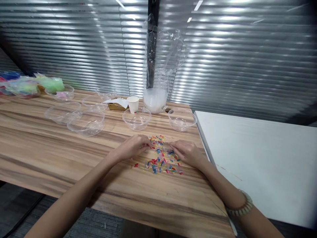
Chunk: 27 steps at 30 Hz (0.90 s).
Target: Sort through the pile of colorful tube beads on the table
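Observation:
Small, short tube-shaped pieces point(161, 161) in red, blue, yellow and pink lie scattered on the wooden table point(109, 188), with clear, shiny bits among them. At the left edge of the spread is my left hand point(135, 145), its fingers curled together at the pieces. From the other side my right hand point(188, 152) reaches in, thumb and fingers drawn together low over the pieces. Whatever either hand pinches is too small or hidden to make out. A few red pieces point(136, 165) sit apart, below my left hand.
Beyond the hands stand clear plastic bowls point(137, 123), one farther right point(182, 124) and several at left. Behind them are a white paper cup point(133, 105), a small box point(117, 105) and bagged stacked bowls point(155, 100). Colourful bags point(23, 86) lie far left; a white table point(260, 158) adjoins right.

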### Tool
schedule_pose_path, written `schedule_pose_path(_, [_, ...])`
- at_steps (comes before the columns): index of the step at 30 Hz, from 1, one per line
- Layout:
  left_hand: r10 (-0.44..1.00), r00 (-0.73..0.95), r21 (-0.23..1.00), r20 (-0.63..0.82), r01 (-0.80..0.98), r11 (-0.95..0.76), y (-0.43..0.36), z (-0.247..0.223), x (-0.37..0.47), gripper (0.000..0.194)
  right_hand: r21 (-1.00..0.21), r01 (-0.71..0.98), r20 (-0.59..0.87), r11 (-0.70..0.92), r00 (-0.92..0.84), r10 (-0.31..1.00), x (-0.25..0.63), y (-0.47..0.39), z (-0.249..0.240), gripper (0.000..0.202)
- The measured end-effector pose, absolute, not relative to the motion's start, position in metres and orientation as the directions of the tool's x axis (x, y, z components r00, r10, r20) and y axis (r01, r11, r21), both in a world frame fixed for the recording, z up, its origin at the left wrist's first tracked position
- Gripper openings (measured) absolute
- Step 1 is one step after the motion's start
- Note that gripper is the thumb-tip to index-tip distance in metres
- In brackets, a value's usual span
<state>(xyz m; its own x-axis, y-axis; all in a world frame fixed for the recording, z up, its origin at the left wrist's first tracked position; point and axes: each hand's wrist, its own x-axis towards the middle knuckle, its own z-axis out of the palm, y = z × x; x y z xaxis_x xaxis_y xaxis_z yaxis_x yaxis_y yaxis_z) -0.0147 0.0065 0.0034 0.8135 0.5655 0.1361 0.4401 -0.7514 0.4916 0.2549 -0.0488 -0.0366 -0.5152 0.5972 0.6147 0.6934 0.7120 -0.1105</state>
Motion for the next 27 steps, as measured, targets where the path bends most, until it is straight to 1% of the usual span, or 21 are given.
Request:
schedule_pose_path(2, [0.533,0.843,0.564,0.074,0.406,-0.719,0.005,0.007,-0.016,0.015,-0.108,0.689,0.620,0.717,-0.517,0.590,0.254,-0.049,-0.036,0.023])
schedule_pose_path(5, [0.465,0.885,0.625,-0.015,0.371,-0.687,0.002,0.013,-0.018,0.010,-0.107,0.682,0.620,0.723,-0.523,0.585,0.253,-0.050,-0.035,0.024])
schedule_pose_path(7, [0.446,0.895,0.647,-0.026,0.355,-0.675,-0.001,0.016,-0.019,0.009,-0.107,0.677,0.621,0.728,-0.527,0.581,0.253,-0.050,-0.034,0.025])
schedule_pose_path(10, [0.466,0.883,0.646,-0.057,0.389,-0.657,-0.002,0.013,-0.019,0.010,-0.107,0.677,0.621,0.729,-0.527,0.580,0.252,-0.050,-0.034,0.026])
schedule_pose_path(13, [0.473,0.875,0.656,-0.104,0.418,-0.628,-0.002,0.006,-0.019,0.017,-0.104,0.682,0.623,0.724,-0.523,0.582,0.252,-0.049,-0.034,0.026])
schedule_pose_path(16, [0.467,0.871,0.716,-0.152,0.423,-0.555,-0.002,0.001,-0.018,0.029,-0.106,0.680,0.620,0.725,-0.526,0.583,0.252,-0.049,-0.034,0.025])
schedule_pose_path(18, [0.458,0.869,0.741,-0.188,0.431,-0.515,-0.004,0.000,-0.017,0.033,-0.110,0.670,0.619,0.734,-0.531,0.578,0.252,-0.049,-0.033,0.025])
schedule_pose_path(21, [0.442,0.878,0.734,-0.183,0.421,-0.533,-0.007,0.004,-0.016,0.033,-0.111,0.660,0.630,0.743,-0.532,0.566,0.251,-0.050,-0.031,0.025])
schedule_pose_path(27, [0.458,0.866,0.668,-0.201,0.463,-0.583,-0.010,0.010,-0.014,0.024,-0.103,0.656,0.638,0.748,-0.533,0.555,0.250,-0.051,-0.029,0.025])
